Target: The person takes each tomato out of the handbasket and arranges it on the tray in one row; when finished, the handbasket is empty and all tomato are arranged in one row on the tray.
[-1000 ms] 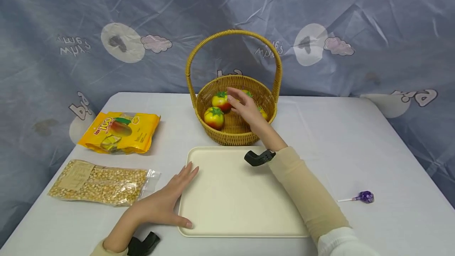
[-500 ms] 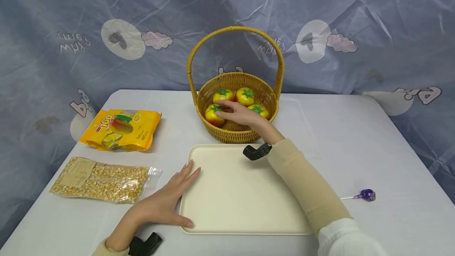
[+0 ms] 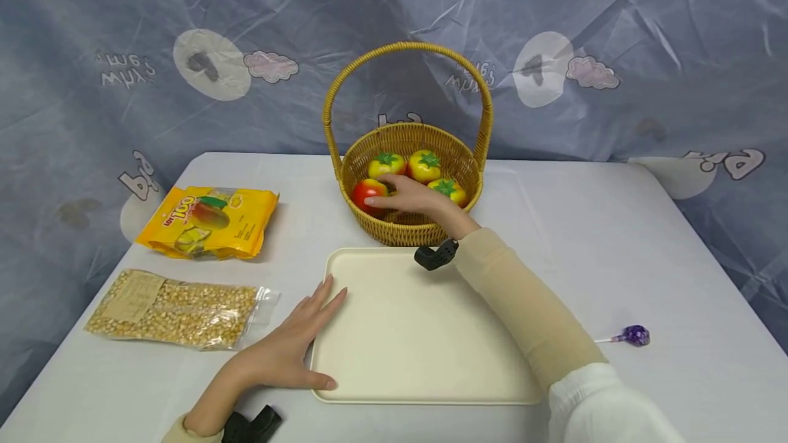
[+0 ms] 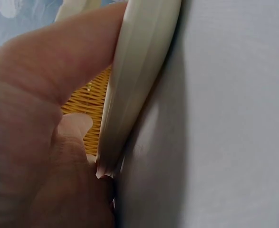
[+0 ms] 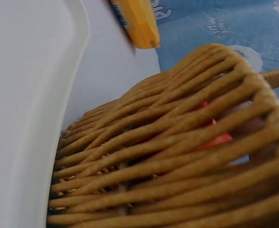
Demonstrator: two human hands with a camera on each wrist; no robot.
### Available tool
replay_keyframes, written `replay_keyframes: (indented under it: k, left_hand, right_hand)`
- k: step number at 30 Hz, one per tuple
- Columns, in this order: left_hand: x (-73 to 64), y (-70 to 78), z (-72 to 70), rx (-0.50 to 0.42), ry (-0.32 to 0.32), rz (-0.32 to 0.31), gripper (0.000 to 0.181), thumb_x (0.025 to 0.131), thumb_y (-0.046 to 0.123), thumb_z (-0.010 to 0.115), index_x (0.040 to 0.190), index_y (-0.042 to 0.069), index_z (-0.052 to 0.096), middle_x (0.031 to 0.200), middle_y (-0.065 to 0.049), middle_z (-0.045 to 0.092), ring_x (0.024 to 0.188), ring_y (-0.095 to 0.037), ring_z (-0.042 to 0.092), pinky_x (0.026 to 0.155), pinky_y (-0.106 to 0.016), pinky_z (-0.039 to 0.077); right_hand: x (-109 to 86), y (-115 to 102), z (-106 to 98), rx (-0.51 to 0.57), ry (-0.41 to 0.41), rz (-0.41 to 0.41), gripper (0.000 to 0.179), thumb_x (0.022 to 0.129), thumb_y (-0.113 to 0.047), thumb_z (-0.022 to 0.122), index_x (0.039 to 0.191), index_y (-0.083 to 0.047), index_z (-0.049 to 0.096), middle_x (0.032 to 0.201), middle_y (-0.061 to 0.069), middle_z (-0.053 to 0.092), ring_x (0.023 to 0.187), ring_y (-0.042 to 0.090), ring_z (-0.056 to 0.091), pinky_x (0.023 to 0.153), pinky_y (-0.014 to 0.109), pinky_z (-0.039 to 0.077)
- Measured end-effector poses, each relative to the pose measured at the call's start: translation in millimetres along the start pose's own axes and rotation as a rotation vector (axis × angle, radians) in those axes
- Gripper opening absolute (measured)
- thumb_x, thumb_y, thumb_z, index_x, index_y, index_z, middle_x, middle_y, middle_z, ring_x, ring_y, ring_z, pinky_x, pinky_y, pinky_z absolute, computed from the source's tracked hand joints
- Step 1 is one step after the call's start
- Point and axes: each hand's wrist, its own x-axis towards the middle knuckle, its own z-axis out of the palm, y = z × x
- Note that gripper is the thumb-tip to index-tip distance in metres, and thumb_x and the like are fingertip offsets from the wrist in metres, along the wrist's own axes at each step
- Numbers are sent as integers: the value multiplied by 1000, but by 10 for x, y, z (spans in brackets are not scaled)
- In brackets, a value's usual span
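All four visible tomatoes [image 3: 425,166] are inside the wicker basket [image 3: 400,234] at the frame's upper centre; the grasp on the red-sided tomato [image 3: 362,192], at the basket's left, looks made, its lifting not yet. The right hand [image 3: 411,197] reaches in from the lower right, thumb and fingers curled around that tomato, while the left hand [image 3: 284,353], grip spread apart, rests across the cream tray's [image 3: 425,333] left edge.
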Motion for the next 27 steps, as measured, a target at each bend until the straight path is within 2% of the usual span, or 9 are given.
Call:
replay_keyframes:
  k: [4,9,14,20,23,27]
  left_hand:
    - [-10,4,1,4,4,-7,122,63,47,82,152,18,4,154,-9,-15,139,-26,-5,109,-48,1]
    - [-15,1,1,3,5,-11,122,63,47,82,152,18,3,154,-8,-15,139,-25,-6,110,-47,1]
    - [-8,-12,16,8,13,-9,123,62,48,82,152,19,3,154,-8,-14,139,-25,-4,110,-47,2]
    - [-11,-14,21,13,15,-12,123,62,48,82,152,19,3,154,-8,-14,139,-25,-4,110,-41,-1]
    - [-11,-6,14,12,11,-21,124,62,47,82,152,18,3,154,-7,-15,139,-24,-4,110,-38,-2]
    - [-10,7,9,9,8,-30,123,62,46,82,152,16,4,154,-7,-14,139,-24,-4,110,-39,-1]
  right_hand:
    - [41,-15,28,18,24,-1,71,88,-32,65,145,-5,32,134,14,45,105,26,55,80,34,52]
    - [30,-12,30,105,31,10,71,87,-25,67,145,-6,32,137,14,41,106,27,56,79,34,52]
    - [-60,-1,-17,181,95,-52,69,87,-21,68,144,-7,33,134,16,44,98,27,59,82,34,51]
    - [-378,-52,-39,284,170,-209,62,87,-16,67,142,-9,37,135,11,44,120,26,47,94,34,44]
    - [-603,-94,3,310,190,-288,62,87,-12,67,141,-10,39,137,10,41,120,26,48,91,34,45]
    - [-874,-100,118,343,193,-359,63,84,-5,69,141,-10,41,136,10,41,115,27,51,87,34,49]
